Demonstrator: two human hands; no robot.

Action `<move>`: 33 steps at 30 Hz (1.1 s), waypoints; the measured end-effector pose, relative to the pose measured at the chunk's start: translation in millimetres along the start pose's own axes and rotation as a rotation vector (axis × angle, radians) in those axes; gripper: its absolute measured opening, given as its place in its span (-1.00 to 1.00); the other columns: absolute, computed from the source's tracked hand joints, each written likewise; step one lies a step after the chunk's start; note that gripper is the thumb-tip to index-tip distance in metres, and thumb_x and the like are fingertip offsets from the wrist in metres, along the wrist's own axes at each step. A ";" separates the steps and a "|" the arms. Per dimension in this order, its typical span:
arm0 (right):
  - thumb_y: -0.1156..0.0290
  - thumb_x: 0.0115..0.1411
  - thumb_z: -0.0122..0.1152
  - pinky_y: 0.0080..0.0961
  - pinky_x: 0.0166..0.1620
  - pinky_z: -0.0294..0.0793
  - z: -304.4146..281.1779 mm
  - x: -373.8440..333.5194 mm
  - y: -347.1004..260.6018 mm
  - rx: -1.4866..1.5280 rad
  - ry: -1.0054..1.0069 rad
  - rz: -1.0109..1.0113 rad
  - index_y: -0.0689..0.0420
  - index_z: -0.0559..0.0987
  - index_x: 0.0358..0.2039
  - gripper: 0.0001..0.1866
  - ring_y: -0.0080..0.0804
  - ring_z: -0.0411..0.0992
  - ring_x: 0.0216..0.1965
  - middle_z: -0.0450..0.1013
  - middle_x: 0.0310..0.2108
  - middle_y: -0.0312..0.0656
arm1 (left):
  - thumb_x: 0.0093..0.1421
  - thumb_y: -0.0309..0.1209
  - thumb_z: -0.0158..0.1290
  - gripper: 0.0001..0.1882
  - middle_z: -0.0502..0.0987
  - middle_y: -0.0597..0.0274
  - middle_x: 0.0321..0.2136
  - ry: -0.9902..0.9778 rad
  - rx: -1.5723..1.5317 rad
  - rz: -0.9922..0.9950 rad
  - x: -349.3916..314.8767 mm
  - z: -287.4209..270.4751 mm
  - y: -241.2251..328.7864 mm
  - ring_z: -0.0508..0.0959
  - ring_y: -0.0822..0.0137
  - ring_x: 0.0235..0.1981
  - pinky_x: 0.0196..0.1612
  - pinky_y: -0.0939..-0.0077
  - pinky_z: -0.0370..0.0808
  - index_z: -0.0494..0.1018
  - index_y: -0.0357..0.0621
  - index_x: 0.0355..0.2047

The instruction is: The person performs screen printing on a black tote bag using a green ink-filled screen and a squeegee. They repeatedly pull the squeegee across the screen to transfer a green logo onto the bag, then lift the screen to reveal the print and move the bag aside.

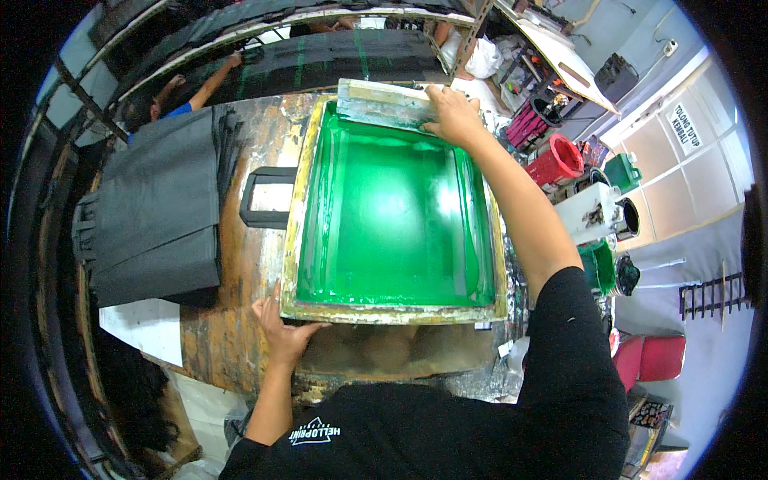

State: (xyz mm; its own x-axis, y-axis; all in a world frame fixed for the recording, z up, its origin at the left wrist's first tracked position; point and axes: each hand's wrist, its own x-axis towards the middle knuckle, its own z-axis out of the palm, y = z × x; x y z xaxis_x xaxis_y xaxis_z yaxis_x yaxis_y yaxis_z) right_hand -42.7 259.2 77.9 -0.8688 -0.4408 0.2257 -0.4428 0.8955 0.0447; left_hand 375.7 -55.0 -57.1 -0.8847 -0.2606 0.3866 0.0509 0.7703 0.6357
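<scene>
A wooden-edged printing screen spread with green ink lies on the worktable. My right hand is closed on the right end of a squeegee, a wide flat bar at the screen's far edge. With thumb along the near edge and fingers up the left side, my left hand grips the screen's near left corner. From under the screen's left side sticks out a black bag handle. What lies beneath the screen is hidden.
A stack of black fabric bags sits left of the screen on the stained worktable. Ink containers, including a red bucket and a white jug, stand at right. Another person's arm reaches over a dark surface at far left.
</scene>
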 end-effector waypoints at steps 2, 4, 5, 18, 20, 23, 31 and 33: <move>0.04 0.04 0.61 0.32 0.01 0.41 -21.7 -20.8 -10.0 -0.025 0.021 -0.030 -0.06 0.40 0.24 -0.19 0.06 0.51 0.15 0.55 0.07 -0.08 | -0.41 0.13 0.62 0.35 0.65 0.00 -0.01 -0.001 -0.013 -0.030 -1.0 -0.4 1.6 0.42 -0.04 0.00 0.16 0.07 0.33 0.39 -0.35 0.36; 0.05 0.04 0.61 0.30 0.03 0.41 -40.9 -49.0 -21.2 0.012 -0.006 -0.053 -0.03 0.39 0.21 -0.20 0.08 0.51 0.15 0.55 0.06 -0.06 | -0.37 0.12 0.62 0.32 0.65 -0.01 0.01 -0.004 -0.007 -0.018 2.5 -2.4 5.0 0.42 -0.04 -0.03 0.15 0.07 0.32 0.38 -0.34 0.37; 0.06 0.04 0.61 0.30 0.03 0.41 -52.5 -64.5 -28.0 0.029 -0.016 -0.064 -0.02 0.39 0.20 -0.21 0.08 0.51 0.15 0.55 0.06 -0.05 | -0.36 0.12 0.62 0.32 0.64 -0.01 0.01 0.001 -0.021 -0.025 3.0 -2.5 5.4 0.42 -0.04 -0.03 0.15 0.07 0.32 0.38 -0.33 0.37; 0.21 0.00 0.61 -0.02 0.00 0.26 -97.0 -291.9 -101.3 0.079 -0.178 -0.058 -0.05 0.43 0.13 -0.29 -0.11 0.42 0.01 0.44 -0.10 -0.18 | -0.37 0.06 0.63 0.30 0.63 0.04 0.00 0.059 -0.026 0.024 0.0 5.8 -2.8 0.39 0.00 -0.02 0.16 0.12 0.33 0.38 -0.29 0.38; 0.25 -0.03 0.60 -0.04 0.02 0.25 -92.7 -304.1 -108.0 0.035 -0.123 -0.057 -0.06 0.47 0.09 -0.33 -0.15 0.41 0.01 0.43 -0.11 -0.20 | -0.36 0.03 0.64 0.29 0.64 0.04 -0.01 0.034 -0.015 0.001 -2.3 4.9 -6.2 0.39 0.01 -0.01 0.16 0.12 0.33 0.39 -0.30 0.38; 0.35 -0.02 0.54 -0.02 0.05 0.25 -83.9 -302.8 -109.1 0.015 -0.010 -0.087 -0.08 0.51 0.03 -0.42 -0.17 0.41 -0.01 0.43 -0.14 -0.22 | -0.35 0.00 0.65 0.27 0.63 0.03 -0.02 0.050 -0.085 -0.016 -3.6 7.0 -10.4 0.40 0.00 -0.01 0.16 0.12 0.34 0.39 -0.30 0.37; 0.52 0.07 0.35 0.02 0.09 0.28 -27.6 -218.0 -64.5 -0.015 0.171 -0.071 -0.10 0.53 -0.03 -0.57 -0.17 0.42 -0.02 0.44 -0.16 -0.23 | -0.38 -0.01 0.66 0.26 0.58 -0.01 -0.08 0.028 -0.058 -0.006 -2.9 4.6 -9.0 0.42 -0.04 -0.05 0.09 0.08 0.38 0.41 -0.34 0.33; 0.52 0.07 0.35 0.03 0.11 0.29 -16.4 -190.7 -49.9 -0.022 0.210 -0.079 -0.09 0.54 -0.03 -0.57 -0.17 0.42 -0.02 0.44 -0.15 -0.23 | -0.40 0.00 0.66 0.27 0.56 0.00 -0.11 0.040 -0.088 -0.025 -3.3 6.7 -10.1 0.43 -0.04 -0.05 0.09 0.07 0.38 0.41 -0.34 0.32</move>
State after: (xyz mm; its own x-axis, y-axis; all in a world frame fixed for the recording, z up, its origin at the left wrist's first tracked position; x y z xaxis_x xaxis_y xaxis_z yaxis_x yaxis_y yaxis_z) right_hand 148.7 299.6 48.6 -0.7653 -0.4894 0.4182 -0.5007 0.8608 0.0910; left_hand 374.9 -58.0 -69.3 -0.8670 -0.3037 0.3951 0.0709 0.7095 0.7011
